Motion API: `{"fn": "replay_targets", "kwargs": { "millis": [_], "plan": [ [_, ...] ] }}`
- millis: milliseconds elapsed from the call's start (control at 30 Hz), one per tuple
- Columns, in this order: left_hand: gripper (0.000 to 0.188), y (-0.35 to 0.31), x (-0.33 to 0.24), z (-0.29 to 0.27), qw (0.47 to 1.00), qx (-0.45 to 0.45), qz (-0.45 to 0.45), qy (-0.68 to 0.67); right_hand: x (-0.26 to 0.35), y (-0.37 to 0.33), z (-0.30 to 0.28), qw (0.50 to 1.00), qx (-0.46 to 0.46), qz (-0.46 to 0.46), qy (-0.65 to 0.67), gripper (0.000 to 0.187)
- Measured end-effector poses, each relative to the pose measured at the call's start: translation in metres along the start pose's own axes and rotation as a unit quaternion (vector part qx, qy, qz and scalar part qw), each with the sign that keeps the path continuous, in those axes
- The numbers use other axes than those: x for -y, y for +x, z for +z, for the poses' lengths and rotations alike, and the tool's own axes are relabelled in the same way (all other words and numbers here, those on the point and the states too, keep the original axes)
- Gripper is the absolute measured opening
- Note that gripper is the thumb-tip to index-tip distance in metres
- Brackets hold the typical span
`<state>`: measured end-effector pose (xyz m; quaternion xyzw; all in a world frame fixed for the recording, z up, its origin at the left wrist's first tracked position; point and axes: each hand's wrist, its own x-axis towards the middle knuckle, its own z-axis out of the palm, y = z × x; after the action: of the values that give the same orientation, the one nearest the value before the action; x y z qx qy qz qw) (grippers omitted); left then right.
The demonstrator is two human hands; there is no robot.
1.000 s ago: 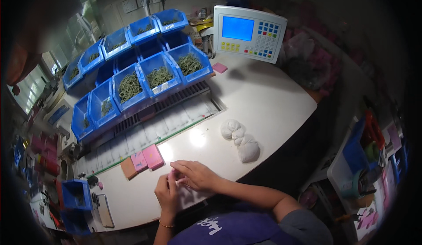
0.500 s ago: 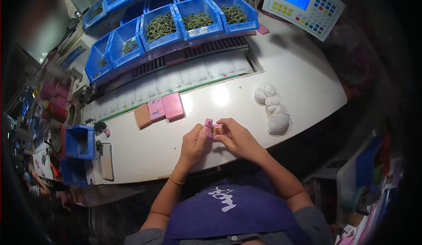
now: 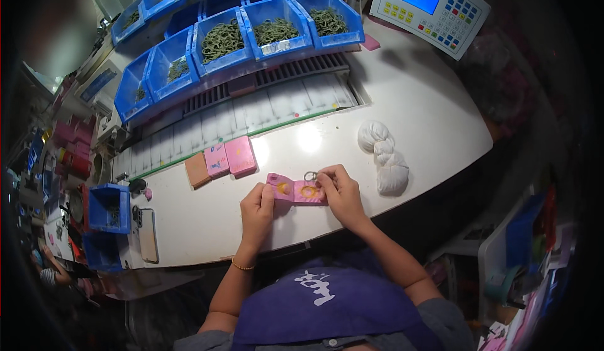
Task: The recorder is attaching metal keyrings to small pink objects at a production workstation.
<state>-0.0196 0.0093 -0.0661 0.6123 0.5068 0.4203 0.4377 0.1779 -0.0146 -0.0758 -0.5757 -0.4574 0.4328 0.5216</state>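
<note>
A pink rubber mould (image 3: 294,190) lies opened out over the white table, its two halves side by side with yellowish ring-shaped marks on the inner faces. My left hand (image 3: 257,207) is closed on the edge of its left half, thumb on top. Between the fingertips of my right hand (image 3: 341,195), a small dark grey-green ring (image 3: 310,176) is pinched just above the right half. That hand's lower fingers are partly hidden at the mould's right edge. Beyond the mould stand two pink blocks (image 3: 240,156) and an orange-brown block (image 3: 197,169) in a row.
Blue bins (image 3: 221,39) with heaps of green rings stand at the back. A tied white cloth bundle (image 3: 384,159) is at the right, below a keypad device with a blue screen (image 3: 431,8). A phone (image 3: 147,234) and small blue bins (image 3: 110,207) sit at the left.
The pink mould, folded up between my hands before, is now spread open. My left hand has shifted left, and a ring now shows in my right fingertips.
</note>
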Motion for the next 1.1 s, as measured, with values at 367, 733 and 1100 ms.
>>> {"fn": "replay_targets", "kwargs": {
  "millis": [367, 733, 1100],
  "plan": [
    [0.025, -0.004, 0.006, 0.004, 0.996, -0.049, 0.010, 0.068, 0.002, -0.028, 0.008, 0.910, 0.003, -0.228, -0.345, 0.046],
    [0.081, 0.002, -0.021, 0.005, 0.889, -0.023, -0.220, -0.401, 0.021, -0.051, 0.025, 0.972, 0.233, -0.026, -0.009, 0.027],
    [0.077, 0.009, -0.026, 0.001, 0.915, 0.031, -0.231, -0.328, 0.028, 0.032, -0.097, 0.822, -0.080, -0.269, -0.497, 0.053]
  ]
}}
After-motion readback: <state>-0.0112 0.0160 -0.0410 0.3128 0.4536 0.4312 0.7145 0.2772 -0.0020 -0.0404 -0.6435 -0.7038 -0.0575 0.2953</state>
